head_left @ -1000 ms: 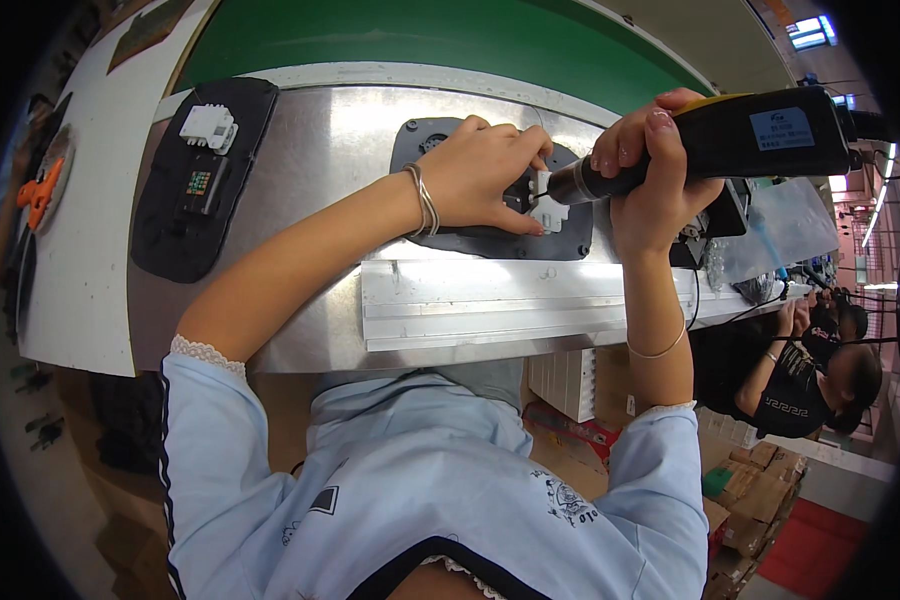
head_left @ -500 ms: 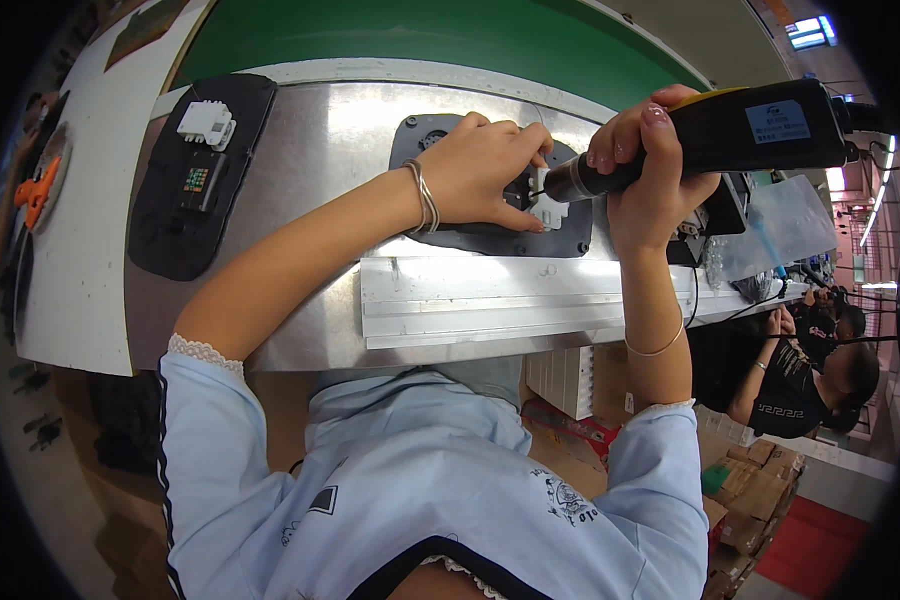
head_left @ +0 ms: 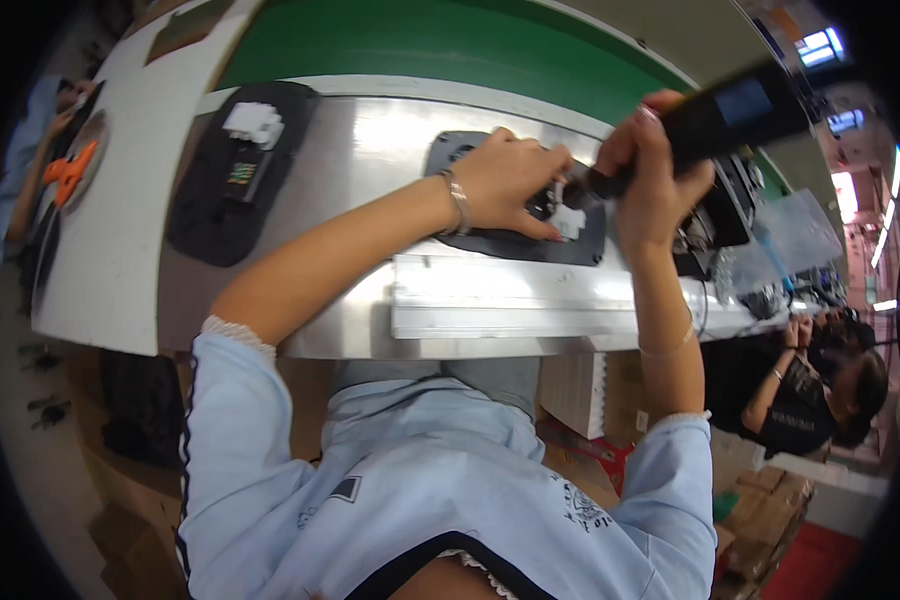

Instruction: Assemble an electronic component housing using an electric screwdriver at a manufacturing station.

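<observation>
My right hand (head_left: 652, 185) grips a black electric screwdriver (head_left: 735, 118), held slanted with its nose down at a dark grey rounded panel (head_left: 582, 251) on the metal bench. My left hand (head_left: 505, 185) lies over the panel, its thumb and fingers bent around a white plastic block (head_left: 571, 222) and a black part beside it. The driver's nose is between the left fingertips; whether its bit touches a screw is hidden and blurred. Farther left lies a second dark panel (head_left: 196, 222), with a white block (head_left: 254, 124) and a black module (head_left: 245, 174) on it.
A pale metal rail (head_left: 510, 300) runs along the bench's near side. Black parts (head_left: 715, 220) and a clear plastic bag (head_left: 800, 235) sit at the right. An orange-handled tool (head_left: 70, 175) is at far left. A person in black (head_left: 795, 400) works at the right.
The whole view has shifted, with bench and panels now farther right, and is more blurred. The screwdriver tilts a little more steeply. Both hands keep their places at the panel.
</observation>
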A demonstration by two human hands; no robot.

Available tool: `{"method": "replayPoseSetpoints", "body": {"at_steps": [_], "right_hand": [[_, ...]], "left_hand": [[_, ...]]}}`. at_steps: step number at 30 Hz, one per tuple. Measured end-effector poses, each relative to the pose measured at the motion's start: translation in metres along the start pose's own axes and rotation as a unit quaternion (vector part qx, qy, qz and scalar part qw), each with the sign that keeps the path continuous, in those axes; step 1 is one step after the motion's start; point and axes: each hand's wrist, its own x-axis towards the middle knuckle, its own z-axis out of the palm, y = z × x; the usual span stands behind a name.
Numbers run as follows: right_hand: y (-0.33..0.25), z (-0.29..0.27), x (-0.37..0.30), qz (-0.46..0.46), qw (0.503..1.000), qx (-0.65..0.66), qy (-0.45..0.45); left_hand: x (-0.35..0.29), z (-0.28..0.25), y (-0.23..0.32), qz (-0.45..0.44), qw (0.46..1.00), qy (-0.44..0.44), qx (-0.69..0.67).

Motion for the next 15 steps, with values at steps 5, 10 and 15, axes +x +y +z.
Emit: {"method": "replayPoseSetpoints", "body": {"at_steps": [5, 10, 15], "right_hand": [[-0.033, -0.013, -0.015, -0.034, 0.995, 0.091, 0.017], [-0.047, -0.008, -0.023, -0.071, 0.995, 0.062, -0.019], [-0.049, -0.040, -0.034, -0.100, 0.994, 0.045, -0.004]], "left_hand": [[0.020, -0.014, -0.016, 0.061, 0.996, -0.046, 0.051], [0.053, -0.062, -0.064, -0.047, 0.948, -0.002, 0.314], [-0.021, -0.109, -0.051, -0.098, 0.954, 0.078, 0.270]]}}
